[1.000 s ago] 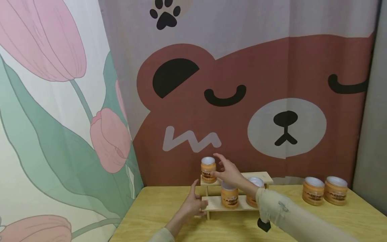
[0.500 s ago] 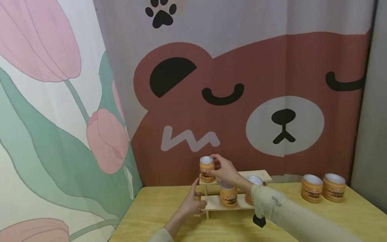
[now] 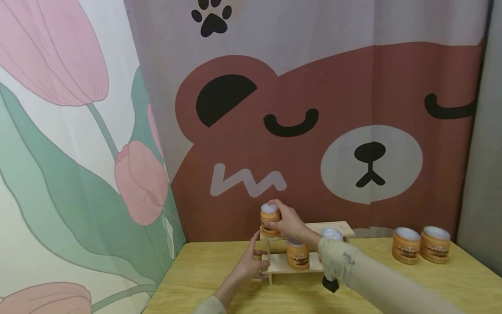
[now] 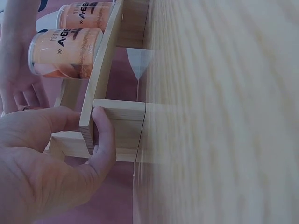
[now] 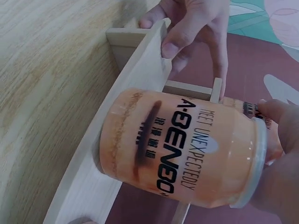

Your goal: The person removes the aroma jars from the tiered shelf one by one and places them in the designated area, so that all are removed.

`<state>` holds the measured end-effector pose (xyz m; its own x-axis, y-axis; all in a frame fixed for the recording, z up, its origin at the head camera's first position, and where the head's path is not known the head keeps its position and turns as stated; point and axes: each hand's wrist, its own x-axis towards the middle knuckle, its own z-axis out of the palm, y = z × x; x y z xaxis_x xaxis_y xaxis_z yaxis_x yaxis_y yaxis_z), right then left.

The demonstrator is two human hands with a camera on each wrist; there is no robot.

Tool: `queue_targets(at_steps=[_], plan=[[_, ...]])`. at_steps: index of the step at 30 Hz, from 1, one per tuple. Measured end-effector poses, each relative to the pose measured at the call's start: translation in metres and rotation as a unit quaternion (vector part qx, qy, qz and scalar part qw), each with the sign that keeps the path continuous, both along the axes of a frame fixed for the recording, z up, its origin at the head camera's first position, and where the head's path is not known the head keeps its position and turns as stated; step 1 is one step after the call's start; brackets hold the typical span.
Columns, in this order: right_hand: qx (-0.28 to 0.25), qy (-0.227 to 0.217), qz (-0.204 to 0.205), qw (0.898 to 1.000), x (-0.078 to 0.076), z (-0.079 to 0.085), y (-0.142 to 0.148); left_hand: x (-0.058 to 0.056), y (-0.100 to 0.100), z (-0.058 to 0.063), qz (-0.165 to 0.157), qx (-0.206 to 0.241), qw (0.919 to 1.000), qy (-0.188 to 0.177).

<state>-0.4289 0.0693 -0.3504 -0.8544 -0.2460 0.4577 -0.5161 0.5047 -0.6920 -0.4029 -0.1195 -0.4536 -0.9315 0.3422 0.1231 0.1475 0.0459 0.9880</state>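
Note:
A two-tier wooden shelf [image 3: 279, 264] stands on the table. On the left end of its upper tier is an orange jar [image 3: 269, 220] with a white top; my right hand [image 3: 292, 224] grips it, thumb on the near side, fingers over the lid's right edge. My left hand [image 3: 249, 264] pinches the left end of the lower board, a fingertip [image 4: 105, 126] on one face in the left wrist view. A second jar [image 3: 298, 257] stands on the lower tier, large in the right wrist view, where it hides most of the gripped jar. My right sleeve partly covers a third jar [image 3: 331, 234].
Two more jars, a left one [image 3: 406, 246] and a right one [image 3: 435, 245], stand side by side on the table's right. A black object [image 3: 330, 284] shows under my right cuff. Printed curtains, one with a bear [image 3: 353, 91], hang behind the wooden tabletop [image 3: 211, 261].
My right hand has moved left and its raised fingers have come down onto the upper jar, gripping it. My left hand has stayed at the shelf's end.

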Motion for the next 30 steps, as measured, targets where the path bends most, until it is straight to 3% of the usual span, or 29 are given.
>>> queue_targets(at_steps=[6, 18, 30], plan=[[0.0, 0.017, -0.003, 1.0, -0.0042, -0.0053, -0.0016, -0.0004, 0.0009, -0.0016, 0.007, -0.001, 1.0, -0.002], [-0.028, 0.008, -0.023, 0.999, -0.0028, -0.0053, -0.0036, 0.0003, 0.002, 0.0019, 0.002, 0.003, 1.0, -0.005], [-0.036, 0.02, -0.01, 0.999, -0.0019, -0.0015, 0.0005, -0.0005, 0.0015, 0.0002, -0.006, 0.004, 0.9999, -0.011]])
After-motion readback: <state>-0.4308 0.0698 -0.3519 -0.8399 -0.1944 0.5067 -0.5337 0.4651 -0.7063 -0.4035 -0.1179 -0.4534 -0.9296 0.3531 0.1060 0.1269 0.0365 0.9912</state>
